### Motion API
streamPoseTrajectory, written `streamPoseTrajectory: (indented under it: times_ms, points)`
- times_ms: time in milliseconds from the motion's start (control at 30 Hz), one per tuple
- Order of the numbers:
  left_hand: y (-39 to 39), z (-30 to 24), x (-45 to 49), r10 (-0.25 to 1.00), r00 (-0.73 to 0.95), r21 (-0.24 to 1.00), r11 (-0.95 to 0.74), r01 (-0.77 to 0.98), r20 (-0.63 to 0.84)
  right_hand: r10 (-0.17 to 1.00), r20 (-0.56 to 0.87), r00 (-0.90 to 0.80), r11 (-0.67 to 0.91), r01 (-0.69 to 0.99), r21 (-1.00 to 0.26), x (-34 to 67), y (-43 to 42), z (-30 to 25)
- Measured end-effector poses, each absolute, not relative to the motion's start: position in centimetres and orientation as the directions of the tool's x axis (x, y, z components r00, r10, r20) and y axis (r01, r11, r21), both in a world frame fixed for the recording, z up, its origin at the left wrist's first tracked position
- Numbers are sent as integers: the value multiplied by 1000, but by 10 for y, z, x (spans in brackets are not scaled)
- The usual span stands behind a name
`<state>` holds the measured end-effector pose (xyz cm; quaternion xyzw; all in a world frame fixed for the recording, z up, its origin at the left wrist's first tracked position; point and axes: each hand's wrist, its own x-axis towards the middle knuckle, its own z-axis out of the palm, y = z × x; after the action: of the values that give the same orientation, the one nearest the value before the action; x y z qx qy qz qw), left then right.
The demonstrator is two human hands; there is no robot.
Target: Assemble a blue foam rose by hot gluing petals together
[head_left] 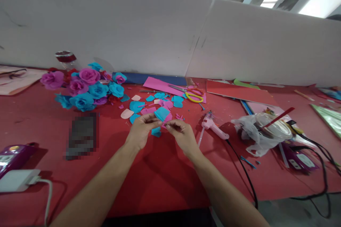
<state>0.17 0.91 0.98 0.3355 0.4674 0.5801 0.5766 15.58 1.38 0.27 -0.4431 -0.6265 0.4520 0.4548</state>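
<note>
My left hand (141, 131) and my right hand (181, 133) meet over the red table (160, 177), both pinched on a small blue paper petal (162, 113) with a bit of pink paper beside it. A blue scrap (156, 132) lies just below the hands. Beyond them lie several loose blue and pink cut petals (149, 106).
A pile of blue and pink paper roses (87, 88) lies at the back left. Scissors with yellow handles (193, 95) lie on pink paper. A pink glue gun (213, 126) with a black cable lies to the right, by a plastic cup with a red straw (274, 127). A blurred dark object (81, 134) and chargers lie left.
</note>
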Motion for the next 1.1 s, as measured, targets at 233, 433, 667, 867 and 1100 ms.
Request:
streamPoseTrajectory:
  times_ms: [233, 433, 667, 867, 1100]
  points:
    - [8, 5, 3, 985, -104, 947, 103, -303, -140, 969, 140, -205, 169, 128, -977, 154, 12, 2]
    - [8, 6, 1, 978, -101, 926, 134, -353, -180, 966, 144, -216, 176, 133, -975, 154, 12, 5]
    - [6, 10, 1, 966, -50, 889, 213, -406, -254, 966, 136, -220, 169, 135, -976, 153, 11, 6]
    - [6, 11, 3, 965, -35, 878, 221, -425, -260, 969, 70, -238, 75, 12, -997, 152, 9, 7]
    - [5, 14, 4, 968, -31, 863, 207, -461, -248, 961, 13, -275, -2, -57, -998, 150, 7, 12]
